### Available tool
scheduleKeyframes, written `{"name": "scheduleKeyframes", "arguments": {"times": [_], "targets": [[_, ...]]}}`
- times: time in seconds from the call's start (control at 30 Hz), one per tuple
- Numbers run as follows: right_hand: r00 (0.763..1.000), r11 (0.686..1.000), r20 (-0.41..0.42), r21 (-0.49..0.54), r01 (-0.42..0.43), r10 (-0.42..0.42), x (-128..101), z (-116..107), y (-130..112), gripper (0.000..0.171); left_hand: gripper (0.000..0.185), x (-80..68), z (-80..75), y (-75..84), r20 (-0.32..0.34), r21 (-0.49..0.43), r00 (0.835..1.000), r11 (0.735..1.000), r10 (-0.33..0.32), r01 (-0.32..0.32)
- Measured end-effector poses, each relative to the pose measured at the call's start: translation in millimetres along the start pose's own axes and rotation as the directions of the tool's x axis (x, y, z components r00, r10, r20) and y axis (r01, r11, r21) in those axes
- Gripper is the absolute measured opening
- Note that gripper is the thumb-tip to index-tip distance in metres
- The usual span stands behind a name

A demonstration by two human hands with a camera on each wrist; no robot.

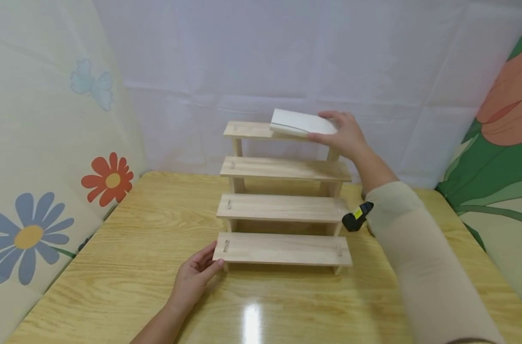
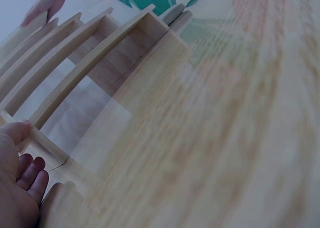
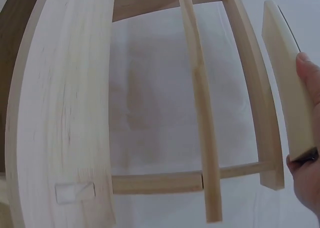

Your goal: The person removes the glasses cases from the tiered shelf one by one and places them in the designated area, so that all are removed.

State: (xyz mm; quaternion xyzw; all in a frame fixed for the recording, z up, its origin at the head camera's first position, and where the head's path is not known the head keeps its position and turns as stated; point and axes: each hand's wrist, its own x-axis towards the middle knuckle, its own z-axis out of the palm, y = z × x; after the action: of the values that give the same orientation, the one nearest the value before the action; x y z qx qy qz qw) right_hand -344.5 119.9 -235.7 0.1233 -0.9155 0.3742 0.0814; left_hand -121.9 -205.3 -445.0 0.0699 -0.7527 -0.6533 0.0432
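Observation:
A pale wooden four-tier step rack [image 1: 282, 248] stands on the table in the head view. My left hand [image 1: 196, 274] grips the left end of its lowest step, thumb at the front corner. In the left wrist view that thumb [image 2: 17, 132] lies at the board's end, with the other fingers curled below. My right hand [image 1: 344, 134] holds a white, flat rectangular slab [image 1: 301, 122] by its right end, at the top step. The right wrist view shows the slab's cream face [image 3: 287, 88] and a dark line along one edge, close beside the rack; its kind I cannot tell.
The rack is on a wood-grain table [image 1: 136, 248] with a white cloth [image 1: 226, 52] behind it. Flower-printed panels [image 1: 33, 143] flank both sides. A black and yellow object [image 1: 357, 217] is at the right sleeve, beside the rack's right end.

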Motion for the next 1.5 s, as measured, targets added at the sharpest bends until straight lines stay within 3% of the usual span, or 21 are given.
{"name": "scheduleKeyframes", "arguments": {"times": [1.07, 1.5], "targets": [[0.993, 1.0, -0.113, -0.006, -0.015, 0.014, -30.6, -55.5, 45.6, 0.072, 0.053, 3.8, 0.6, 2.5, 0.016, 0.014, 1.0, 1.0, -0.009, 0.008], [0.992, 0.998, -0.121, -0.05, -0.044, 0.038, -50.3, -77.7, 60.3, 0.074, 0.054, 5.0, 0.7, 2.7, 0.013, 0.021, 1.0, 0.999, -0.027, 0.027]]}}
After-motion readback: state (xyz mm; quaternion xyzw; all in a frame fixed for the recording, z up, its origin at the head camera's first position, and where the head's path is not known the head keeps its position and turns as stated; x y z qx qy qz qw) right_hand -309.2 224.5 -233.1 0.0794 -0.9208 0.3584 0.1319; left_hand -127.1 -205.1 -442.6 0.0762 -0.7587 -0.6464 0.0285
